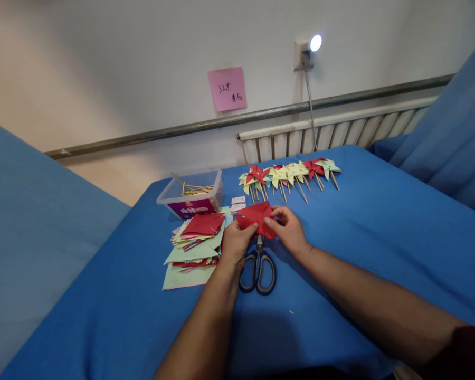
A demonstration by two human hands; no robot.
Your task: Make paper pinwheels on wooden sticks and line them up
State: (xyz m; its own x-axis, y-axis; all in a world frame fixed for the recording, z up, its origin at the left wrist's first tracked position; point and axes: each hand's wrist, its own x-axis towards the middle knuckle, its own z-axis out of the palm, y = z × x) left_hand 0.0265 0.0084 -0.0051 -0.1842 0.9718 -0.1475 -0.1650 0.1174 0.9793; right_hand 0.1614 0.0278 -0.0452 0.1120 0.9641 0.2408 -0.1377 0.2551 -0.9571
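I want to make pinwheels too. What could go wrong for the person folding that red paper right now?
The scissors lie right under both hands, so a hand could bump the blades. The red paper might tear or crease wrongly if pinched too hard. A sleeve could also nudge the loose paper stack off its pile.

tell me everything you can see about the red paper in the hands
The red paper is a thin, matte sheet, folded or creased into an angular, roughly pointed shape. It is held just above the blue cloth, in front of the row of finished pinwheels. The left hand pinches its left edge and the right hand grips its right side. The blades of the scissors lie directly beneath it. Its finer folds cannot be made out.
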